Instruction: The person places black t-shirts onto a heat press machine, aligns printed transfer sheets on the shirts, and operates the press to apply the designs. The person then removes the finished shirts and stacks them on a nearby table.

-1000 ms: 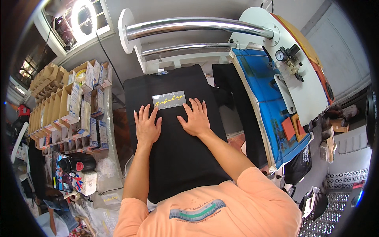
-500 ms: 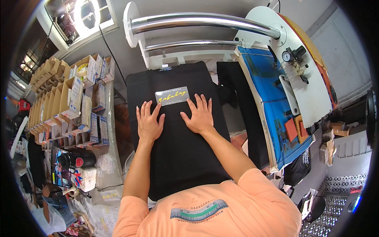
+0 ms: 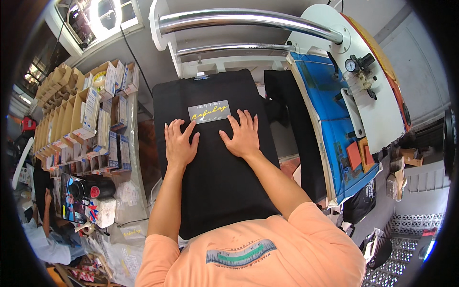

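A black shirt [image 3: 224,191] lies spread flat in front of me, its collar end away from me. On its upper part rests a small rectangular sheet of transfer film [image 3: 209,119] with yellow script and light lettering. My left hand [image 3: 180,146] lies palm down on the cloth, fingers apart, its index fingertip by the film's lower left corner. My right hand [image 3: 244,136] is likewise flat and spread, its fingers beside the film's right edge. Neither hand grips anything.
Chrome tubes [image 3: 248,20] of a white machine span the far side. At right stands a blue screen frame [image 3: 325,112], near a pressure gauge [image 3: 350,64]. Cardboard compartment boxes [image 3: 71,122] and a black container [image 3: 98,188] fill the left. A co-worker's arm [image 3: 47,213] shows lower left.
My hands stay spread on the shirt, nearly still. The whole view has shifted slightly. At the lower left, the co-worker has moved and more of their arm shows.
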Motion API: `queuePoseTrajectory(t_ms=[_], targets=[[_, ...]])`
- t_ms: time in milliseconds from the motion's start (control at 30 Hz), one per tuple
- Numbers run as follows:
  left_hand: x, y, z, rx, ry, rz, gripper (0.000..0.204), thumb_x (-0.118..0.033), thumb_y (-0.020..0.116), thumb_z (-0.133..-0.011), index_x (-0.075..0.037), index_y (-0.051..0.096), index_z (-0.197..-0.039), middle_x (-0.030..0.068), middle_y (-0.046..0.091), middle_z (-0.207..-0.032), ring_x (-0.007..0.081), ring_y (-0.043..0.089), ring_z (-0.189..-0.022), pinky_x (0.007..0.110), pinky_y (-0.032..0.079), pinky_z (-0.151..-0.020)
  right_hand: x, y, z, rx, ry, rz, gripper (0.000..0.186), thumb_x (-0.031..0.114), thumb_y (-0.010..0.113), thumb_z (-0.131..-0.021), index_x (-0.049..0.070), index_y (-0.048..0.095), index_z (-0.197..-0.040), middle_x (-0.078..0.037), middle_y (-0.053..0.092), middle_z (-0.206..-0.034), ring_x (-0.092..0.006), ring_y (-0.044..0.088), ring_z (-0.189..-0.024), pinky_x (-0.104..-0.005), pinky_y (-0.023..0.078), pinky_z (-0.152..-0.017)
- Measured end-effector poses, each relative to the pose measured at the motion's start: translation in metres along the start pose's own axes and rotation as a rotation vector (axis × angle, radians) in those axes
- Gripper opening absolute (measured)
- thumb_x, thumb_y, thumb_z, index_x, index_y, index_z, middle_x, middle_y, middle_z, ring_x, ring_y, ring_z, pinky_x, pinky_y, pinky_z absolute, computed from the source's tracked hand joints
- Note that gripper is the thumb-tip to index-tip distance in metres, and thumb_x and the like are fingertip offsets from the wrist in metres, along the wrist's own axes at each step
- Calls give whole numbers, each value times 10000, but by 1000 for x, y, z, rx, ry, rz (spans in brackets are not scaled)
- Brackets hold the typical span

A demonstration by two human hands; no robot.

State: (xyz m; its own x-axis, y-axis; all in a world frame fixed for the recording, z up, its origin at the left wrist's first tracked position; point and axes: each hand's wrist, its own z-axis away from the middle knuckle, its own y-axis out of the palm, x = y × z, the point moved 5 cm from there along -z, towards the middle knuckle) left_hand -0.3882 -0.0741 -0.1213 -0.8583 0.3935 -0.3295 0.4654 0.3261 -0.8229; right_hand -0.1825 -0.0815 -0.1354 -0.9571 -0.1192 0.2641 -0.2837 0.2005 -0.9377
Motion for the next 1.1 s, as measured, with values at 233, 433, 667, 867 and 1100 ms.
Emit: queuePoseTrajectory(t_ms=[233,433,667,867,1100], targets=[[-1,-1,0,-9,-7,13,365,-235,699,-814,-129,666,-1162,136,520,-1135,312,470,-1162,551,285,-1099,1,0,0,11,7,0,622,508,526,-892,95,507,-1357,-186,371,-1446,-356,230,-1413,-562,75,-1169],[0,-1,0,-3,-5,9,362,-236,695,-818,-127,667,-1162,133,522,-1127,314,468,-1165,550,284,-1099,0,0,0,11,5,4,622,509,525,-892,98,506,-1358,-183,373,-1447,-355,229,-1414,-560,74,-1169],[-1,-2,0,-7,-5,6,359,-237,694,-819,-128,667,-1161,129,519,-1126,314,467,-1168,550,285,-1097,1,0,0,10,6,-1,622,510,527,-890,98,509,-1355,-180,378,-1445,-355,235,-1411,-562,78,-1167],[-1,-2,-1,-4,0,7,353,-237,692,-821,-128,668,-1157,127,516,-1124,314,468,-1164,551,287,-1096,0,1,0,-9,-2,5,620,510,526,-891,95,512,-1352,-179,385,-1437,-356,242,-1406,-567,88,-1164],[-2,-3,-1,5,0,-12,362,-224,684,-832,-129,654,-1180,138,518,-1144,320,479,-1153,531,299,-1089,0,0,0,1,2,9,625,515,524,-891,97,510,-1356,-177,381,-1439,-353,241,-1407,-563,86,-1166]])
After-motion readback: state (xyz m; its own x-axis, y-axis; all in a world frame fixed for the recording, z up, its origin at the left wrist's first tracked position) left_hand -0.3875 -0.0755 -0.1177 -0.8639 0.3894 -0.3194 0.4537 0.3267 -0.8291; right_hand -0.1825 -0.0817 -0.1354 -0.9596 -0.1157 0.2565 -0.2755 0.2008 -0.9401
